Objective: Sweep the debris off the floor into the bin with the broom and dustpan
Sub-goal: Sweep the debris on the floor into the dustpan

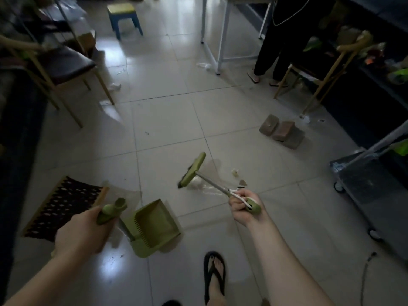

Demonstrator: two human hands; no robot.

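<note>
the green plastic long-handled dustpan (pixel 154 226) is gripped at its handle top by the closed left hand (pixel 81 230), at 7 o'clock on the tiled floor (pixel 167 120). the green metal-shafted broom (pixel 194 171) is clasped by the right hand (pixel 242 206), its head beside pale crumpled debris (pixel 236 172) at centre.

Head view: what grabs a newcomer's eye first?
The two green tools low in the middle: the left hand grips the dustpan handle, the pan resting on the tiled floor, while the right hand holds the broom, its head down beside crumpled clear plastic. Then the scattered litter further out, and a second person's legs standing by the white table, upper right.
</note>
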